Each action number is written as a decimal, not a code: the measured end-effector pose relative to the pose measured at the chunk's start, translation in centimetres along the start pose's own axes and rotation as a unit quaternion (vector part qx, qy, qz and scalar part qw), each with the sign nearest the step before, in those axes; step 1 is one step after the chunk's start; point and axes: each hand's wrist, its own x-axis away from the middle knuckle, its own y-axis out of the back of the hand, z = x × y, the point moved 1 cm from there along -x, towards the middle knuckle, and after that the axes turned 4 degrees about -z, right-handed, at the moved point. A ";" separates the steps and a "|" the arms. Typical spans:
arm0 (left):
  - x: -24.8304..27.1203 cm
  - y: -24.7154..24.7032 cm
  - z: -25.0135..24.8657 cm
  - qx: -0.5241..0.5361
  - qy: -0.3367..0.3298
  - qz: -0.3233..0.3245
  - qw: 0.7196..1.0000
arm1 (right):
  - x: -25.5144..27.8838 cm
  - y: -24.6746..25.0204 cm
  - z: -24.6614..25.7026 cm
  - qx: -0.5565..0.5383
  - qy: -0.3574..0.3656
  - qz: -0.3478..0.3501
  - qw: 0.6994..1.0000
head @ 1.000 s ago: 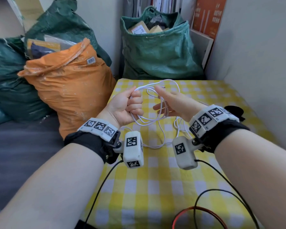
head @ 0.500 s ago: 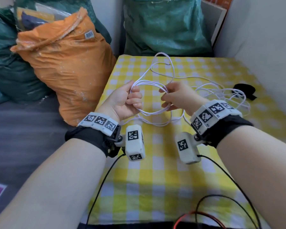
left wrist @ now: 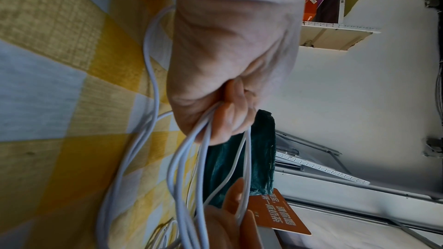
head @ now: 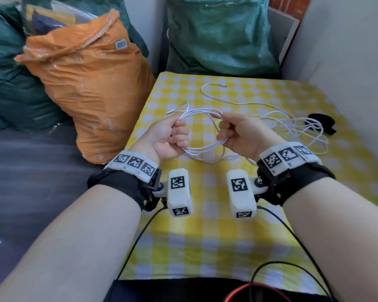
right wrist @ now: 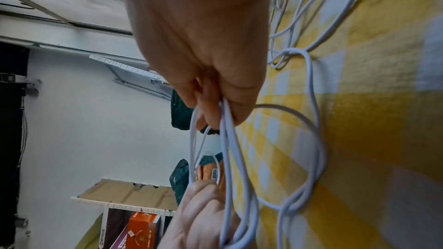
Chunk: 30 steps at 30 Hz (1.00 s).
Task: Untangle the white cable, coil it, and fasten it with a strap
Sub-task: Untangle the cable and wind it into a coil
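A: Listing item one: white cable (head: 202,147), several loops gathered above the checked desk (head: 205,247).
B: Held by?
A: Left hand (head: 168,138), fingers curled round one side of the loops; right hand (head: 238,134), fingers curled round the other side.
B: Remainder of the cable?
A: Loose strands lying on the desk to the right, one plug end toward the far edge.
B: Item two?
A: Black strap (head: 322,123), on the desk near the wall, beside the loose strands.

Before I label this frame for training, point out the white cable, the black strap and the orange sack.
white cable (head: 202,149), head view, coil's lower strands.
black strap (head: 322,123), head view, its middle.
orange sack (head: 92,83), head view, its front.
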 end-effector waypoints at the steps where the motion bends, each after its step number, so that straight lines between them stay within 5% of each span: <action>1: -0.1 0.1 -0.1 -0.002 -0.002 0.002 1.000 | -0.3 -0.3 -0.2 -0.004 -0.003 -0.003 1.000; 12: -3.1 -0.3 -2.7 -0.081 -0.030 -0.003 0.996 | -4.4 -1.2 0.3 0.139 0.030 -0.039 0.989; 18: -4.6 -2.4 -6.2 -0.186 -0.091 -0.030 0.978 | -6.4 -1.6 3.2 0.179 0.009 0.030 0.983; 24: -6.8 -3.0 -7.2 -0.268 -0.131 -0.072 0.952 | -8.9 0.2 4.4 0.090 0.094 -0.098 0.987; 30: -8.6 -2.7 -7.1 -0.318 -0.232 -0.188 0.900 | -10.1 4.6 5.4 -0.050 0.167 -0.268 0.947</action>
